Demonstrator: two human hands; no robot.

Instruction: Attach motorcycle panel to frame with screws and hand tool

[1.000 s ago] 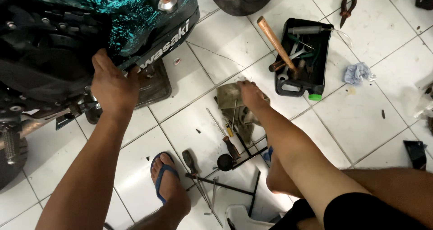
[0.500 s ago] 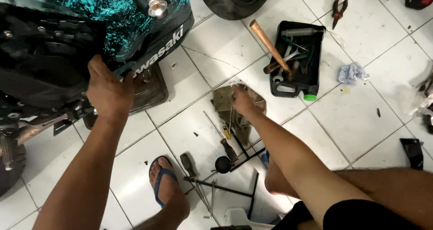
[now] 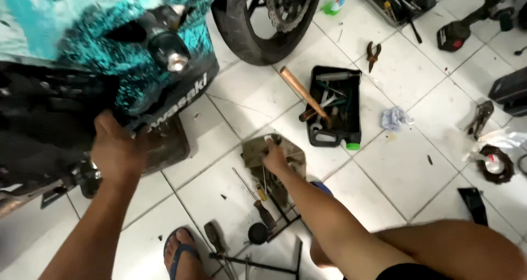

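My left hand (image 3: 118, 154) grips the lower edge of a motorcycle's teal and black fairing (image 3: 164, 93), just under a metal slider knob (image 3: 175, 60). My right hand (image 3: 274, 159) reaches down to a dirty grey-brown piece (image 3: 291, 151) lying on the white floor tiles, fingers curled on top of it. Whether they grip it is unclear. Two screwdrivers (image 3: 258, 197) lie just below that hand.
The front tyre (image 3: 258, 33) stands behind. A black tool tray (image 3: 354, 107) holds a wooden-handled hammer (image 3: 299, 90). Pliers (image 3: 373, 52), a blue cloth (image 3: 395, 118), a power drill (image 3: 477, 22) and small parts lie to the right. My sandalled foot (image 3: 181, 252) is below.
The view has tilted up, bringing in the tyre and more tools. My left hand stays on the fairing edge; my right hand stays on the grey-brown piece.
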